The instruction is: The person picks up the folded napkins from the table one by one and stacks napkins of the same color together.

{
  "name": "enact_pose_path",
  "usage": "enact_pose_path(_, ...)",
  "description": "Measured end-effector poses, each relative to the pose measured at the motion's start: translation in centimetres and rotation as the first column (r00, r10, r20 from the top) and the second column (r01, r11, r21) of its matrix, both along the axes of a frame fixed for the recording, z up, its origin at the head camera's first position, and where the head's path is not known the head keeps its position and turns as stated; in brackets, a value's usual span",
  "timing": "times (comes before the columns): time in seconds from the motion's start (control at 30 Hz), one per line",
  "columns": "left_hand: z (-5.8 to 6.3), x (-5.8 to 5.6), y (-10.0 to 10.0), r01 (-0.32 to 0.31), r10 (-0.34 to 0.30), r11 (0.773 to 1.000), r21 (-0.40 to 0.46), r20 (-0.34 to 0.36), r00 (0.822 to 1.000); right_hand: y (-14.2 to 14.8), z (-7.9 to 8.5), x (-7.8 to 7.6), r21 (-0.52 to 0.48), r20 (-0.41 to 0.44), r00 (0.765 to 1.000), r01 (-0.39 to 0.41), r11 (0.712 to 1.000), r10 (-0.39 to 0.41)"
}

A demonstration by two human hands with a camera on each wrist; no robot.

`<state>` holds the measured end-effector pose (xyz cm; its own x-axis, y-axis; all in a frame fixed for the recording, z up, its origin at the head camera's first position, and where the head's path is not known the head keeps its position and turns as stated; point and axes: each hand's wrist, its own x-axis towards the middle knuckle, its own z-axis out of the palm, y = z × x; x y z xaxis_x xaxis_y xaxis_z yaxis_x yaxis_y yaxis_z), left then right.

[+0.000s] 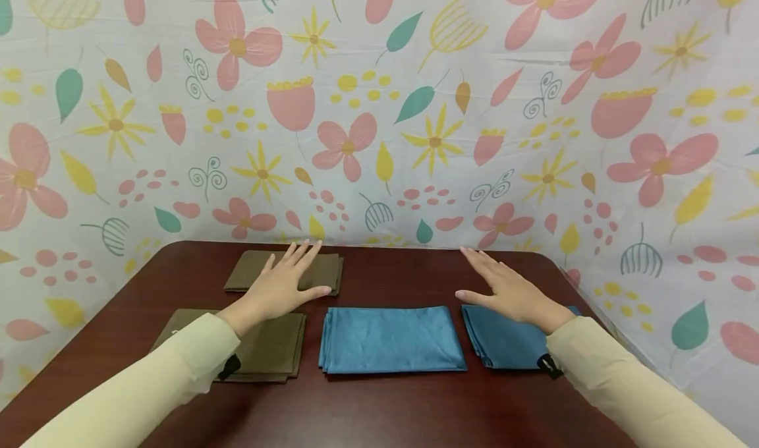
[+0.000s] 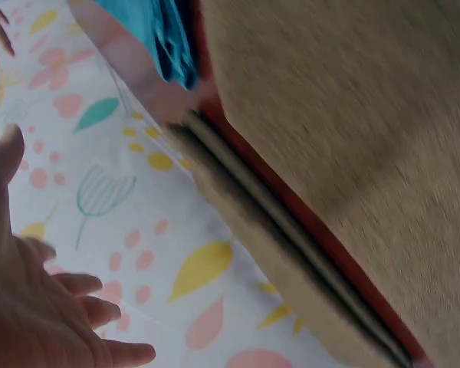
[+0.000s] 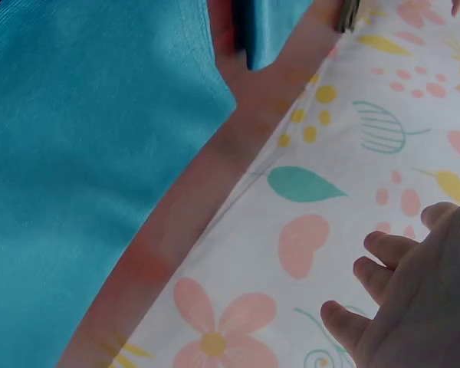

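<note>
My left hand (image 1: 276, 292) is held out with its fingers straight and spread, and nothing is in it. In the head view it overlaps the back olive-brown folded cloth (image 1: 246, 270) and the front olive-brown folded cloth (image 1: 275, 346). The right hand (image 1: 514, 294), likewise with extended fingers and holding nothing, appears above the right blue folded cloth (image 1: 504, 342), hiding part of it. Between the arms lies another blue folded cloth (image 1: 391, 339), flat with layered edges. The left wrist view shows brown cloth (image 2: 353, 115) close up; the right wrist view shows blue cloth (image 3: 84, 169).
All the cloths lie on a dark reddish-brown table (image 1: 403, 408) with rounded far corners. Behind it and along its sides hangs a white curtain (image 1: 367, 59) printed with flowers and leaves. A black strap (image 1: 549, 367) hangs at the right wrist, another (image 1: 229, 367) at the left.
</note>
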<state>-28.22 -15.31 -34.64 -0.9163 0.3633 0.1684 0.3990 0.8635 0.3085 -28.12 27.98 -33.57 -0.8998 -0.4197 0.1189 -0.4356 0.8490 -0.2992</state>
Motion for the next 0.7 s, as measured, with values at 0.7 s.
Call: enact_pose_path(0.7,1.9,3.2,7.0,0.079,-0.131,0.936,0.343,0.13,0.983,3.5,1.0,1.1,-0.146,0.208,0.978,0.057,0.988,-0.026)
